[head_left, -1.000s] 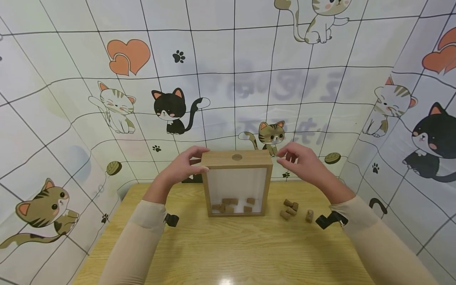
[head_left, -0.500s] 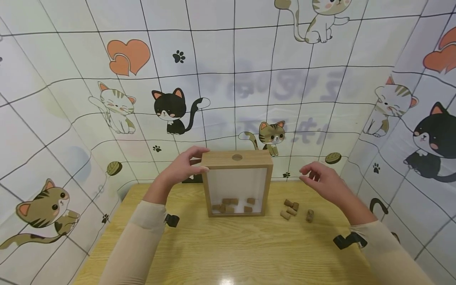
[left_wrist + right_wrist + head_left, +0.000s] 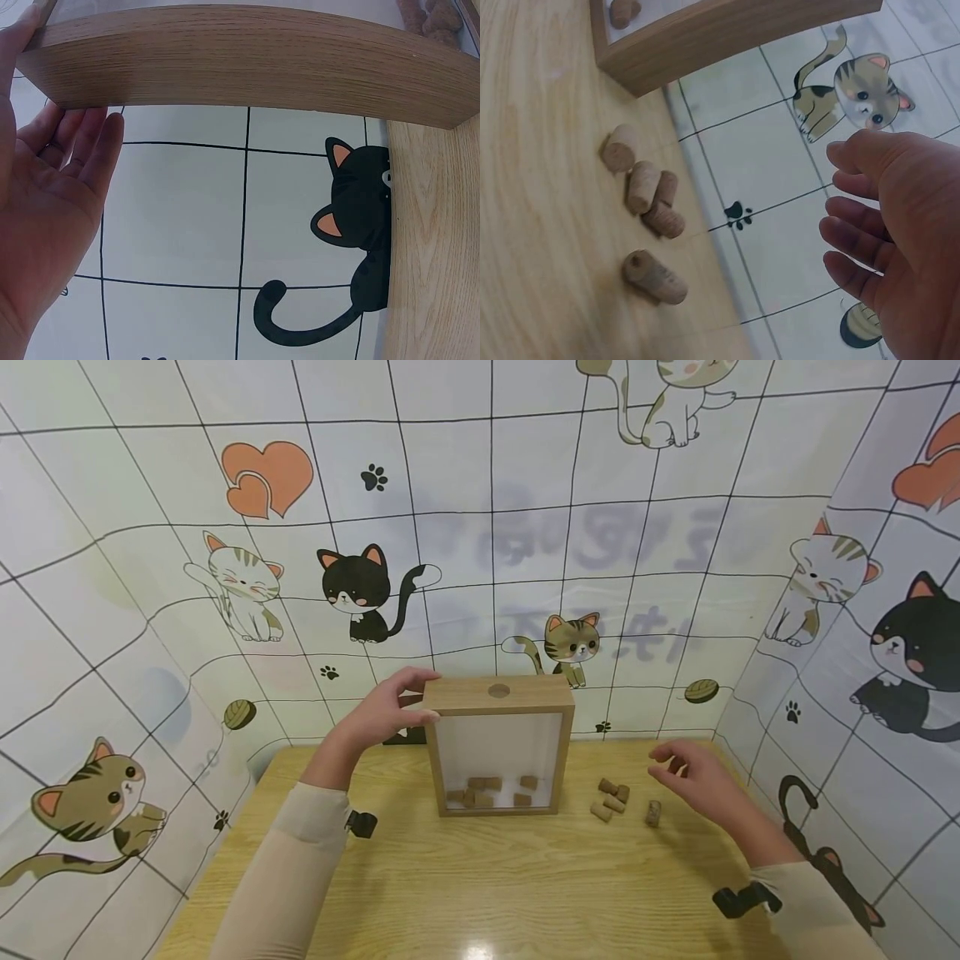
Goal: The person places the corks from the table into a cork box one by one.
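Observation:
A wooden shadow box point(image 3: 498, 695) with a clear front and a round hole in its top stands upright on the table, several corks point(image 3: 486, 783) lying inside at the bottom. At its upper left corner my left hand point(image 3: 378, 710) grips the frame, thumb at the front edge and fingers toward the back; the left wrist view shows this hand point(image 3: 60, 180) against the box's side point(image 3: 240, 60). Loosely bent and holding nothing, my right hand point(image 3: 697, 777) hovers over the table's right part. Nearest to it is a lone cork point(image 3: 653, 813); several more corks point(image 3: 645, 187) lie grouped beside the box.
The wood-grain table point(image 3: 480, 877) meets a wall cover point(image 3: 487, 552) printed with cats and grid lines just behind the box. A black strap piece point(image 3: 746, 900) sits on the right wrist, another point(image 3: 362, 823) on the left.
My right hand has moved away from the box's upper right corner, rightward and down toward the loose corks. The left hand stays on the box.

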A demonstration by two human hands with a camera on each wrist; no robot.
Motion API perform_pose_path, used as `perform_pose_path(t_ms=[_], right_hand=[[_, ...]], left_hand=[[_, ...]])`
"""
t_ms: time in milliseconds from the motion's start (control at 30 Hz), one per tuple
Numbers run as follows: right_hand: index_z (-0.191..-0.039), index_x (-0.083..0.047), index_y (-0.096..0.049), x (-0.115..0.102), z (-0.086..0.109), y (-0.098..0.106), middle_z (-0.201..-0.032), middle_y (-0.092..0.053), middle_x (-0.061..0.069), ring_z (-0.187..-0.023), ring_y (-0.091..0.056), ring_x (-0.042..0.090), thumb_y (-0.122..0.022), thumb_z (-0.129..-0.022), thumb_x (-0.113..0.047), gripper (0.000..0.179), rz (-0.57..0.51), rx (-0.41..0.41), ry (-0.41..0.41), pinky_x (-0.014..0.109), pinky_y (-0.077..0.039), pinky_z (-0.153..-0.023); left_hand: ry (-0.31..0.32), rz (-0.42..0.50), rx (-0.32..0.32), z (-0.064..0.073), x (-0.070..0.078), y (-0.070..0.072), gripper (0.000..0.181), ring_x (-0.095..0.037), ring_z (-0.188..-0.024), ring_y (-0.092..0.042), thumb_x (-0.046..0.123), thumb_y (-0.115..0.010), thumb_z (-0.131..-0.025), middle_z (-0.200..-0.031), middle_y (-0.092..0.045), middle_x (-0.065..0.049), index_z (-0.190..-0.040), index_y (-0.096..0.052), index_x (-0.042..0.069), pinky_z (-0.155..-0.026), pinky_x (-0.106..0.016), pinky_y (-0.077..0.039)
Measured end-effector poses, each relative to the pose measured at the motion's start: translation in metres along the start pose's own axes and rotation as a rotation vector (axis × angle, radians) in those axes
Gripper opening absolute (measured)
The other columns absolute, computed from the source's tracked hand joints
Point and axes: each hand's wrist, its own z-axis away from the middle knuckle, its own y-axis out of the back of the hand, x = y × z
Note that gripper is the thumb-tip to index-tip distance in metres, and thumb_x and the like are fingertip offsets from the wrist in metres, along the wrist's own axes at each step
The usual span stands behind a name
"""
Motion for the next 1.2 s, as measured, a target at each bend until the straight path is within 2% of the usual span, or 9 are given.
perform_pose_path(t_ms=[333, 533, 733, 1033, 1200], right_hand=[[-0.127, 0.001, -0.072, 0.025, 0.022, -0.018, -0.122, -0.069, 0.021, -0.093, -0.065, 0.022, -0.08, -0.104, -0.014, 0.029, 0.013, -0.053, -0.079, 0.033, -0.056, -0.071], [-0.128, 0.006, -0.071, 0.036, 0.027, -0.027, -0.118, -0.07, 0.019, -0.093, -0.065, 0.023, -0.082, -0.103, -0.015, 0.035, 0.005, -0.073, -0.111, 0.035, -0.055, -0.07], [-0.13, 0.006, -0.07, 0.045, 0.031, -0.037, -0.117, -0.069, 0.017, -0.095, -0.063, 0.024, -0.082, -0.103, -0.018, 0.038, -0.013, -0.103, -0.157, 0.037, -0.054, -0.073], [-0.134, 0.008, -0.068, 0.052, 0.037, -0.049, -0.117, -0.069, 0.016, -0.096, -0.066, 0.024, -0.082, -0.103, -0.019, 0.044, -0.046, -0.123, -0.183, 0.04, -0.056, -0.076], [-0.134, 0.009, -0.067, 0.055, 0.039, -0.054, -0.116, -0.07, 0.016, -0.095, -0.067, 0.023, -0.083, -0.102, -0.017, 0.044, -0.057, -0.125, -0.187, 0.038, -0.057, -0.076]], left_hand=[[0.005, -0.003, -0.002, 0.001, 0.002, 0.0, 0.07, -0.038, -0.149, -0.05, 0.026, -0.09, -0.097, -0.156, -0.053, -0.004, -0.158, -0.056, 0.026, -0.114, -0.059, -0.051], [0.004, 0.002, -0.008, 0.001, 0.002, 0.001, 0.073, -0.042, -0.151, -0.048, 0.023, -0.089, -0.097, -0.159, -0.051, -0.007, -0.161, -0.054, 0.022, -0.115, -0.061, -0.05], [0.004, -0.003, -0.008, 0.001, 0.001, 0.001, 0.072, -0.042, -0.151, -0.048, 0.023, -0.089, -0.097, -0.159, -0.05, -0.007, -0.16, -0.055, 0.024, -0.115, -0.06, -0.05], [0.01, -0.025, -0.003, -0.001, -0.001, 0.002, 0.07, -0.037, -0.151, -0.05, 0.027, -0.089, -0.097, -0.159, -0.051, -0.003, -0.159, -0.055, 0.029, -0.115, -0.058, -0.051], [0.01, -0.02, -0.006, 0.0, 0.001, 0.002, 0.071, -0.038, -0.151, -0.049, 0.026, -0.089, -0.097, -0.159, -0.05, -0.005, -0.16, -0.055, 0.027, -0.115, -0.059, -0.05]])
